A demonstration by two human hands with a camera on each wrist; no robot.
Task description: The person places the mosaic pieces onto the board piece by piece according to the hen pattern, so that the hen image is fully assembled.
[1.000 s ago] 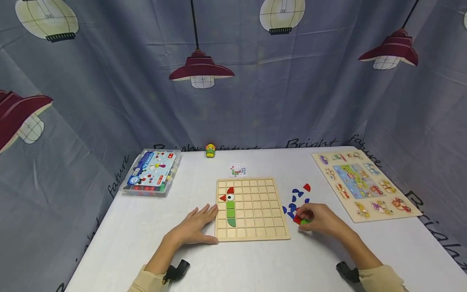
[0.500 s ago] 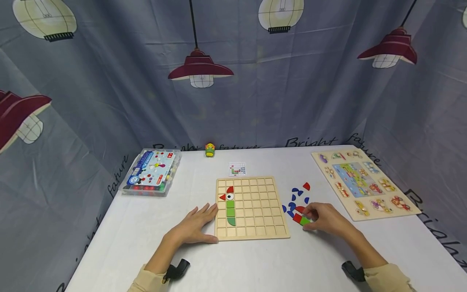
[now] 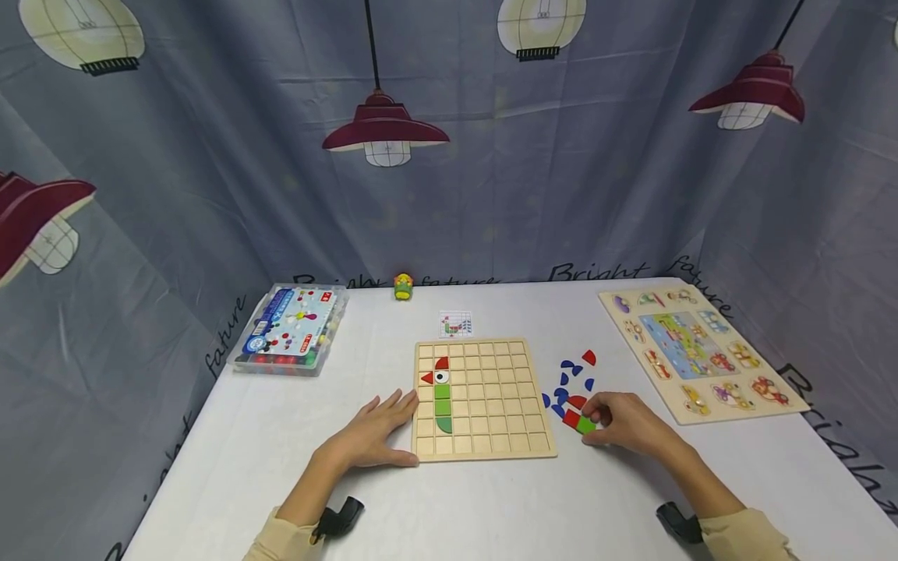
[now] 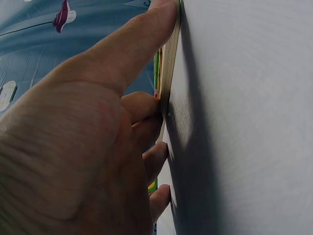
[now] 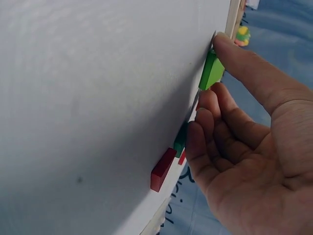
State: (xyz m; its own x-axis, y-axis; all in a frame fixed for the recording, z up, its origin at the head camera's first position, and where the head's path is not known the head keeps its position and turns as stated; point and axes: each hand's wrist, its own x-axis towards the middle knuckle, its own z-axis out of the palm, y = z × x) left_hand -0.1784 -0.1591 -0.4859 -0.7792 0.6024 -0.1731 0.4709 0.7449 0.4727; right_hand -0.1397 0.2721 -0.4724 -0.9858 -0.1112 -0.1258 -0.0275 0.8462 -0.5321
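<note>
A wooden grid board (image 3: 494,401) lies flat on the table. Red, white and green pieces fill part of one column near its left side. Along the board's left edge rests my left hand (image 3: 373,432), fingers spread, thumb at the lower corner. Right of the board, my right hand (image 3: 620,421) pinches a bright green square block (image 5: 212,72) between thumb and fingers, low over the table. A red square block (image 3: 571,419) sits against it. Blue half-round pieces (image 3: 561,396) and a red quarter-round piece (image 3: 588,358) lie beyond. Dark green (image 5: 181,139) and dark red (image 5: 163,171) pieces show beneath the right hand.
Behind the board lies a small printed pattern card (image 3: 456,324). At the back stands a little yellow-green figurine (image 3: 403,287). A clear box of coloured parts (image 3: 289,330) is at the back left, a wooden picture puzzle (image 3: 701,354) at the right.
My right hand has shifted slightly right over the loose pieces, uncovering the red square and a rounded red piece, and is now at the green square block. My left hand stays put.
</note>
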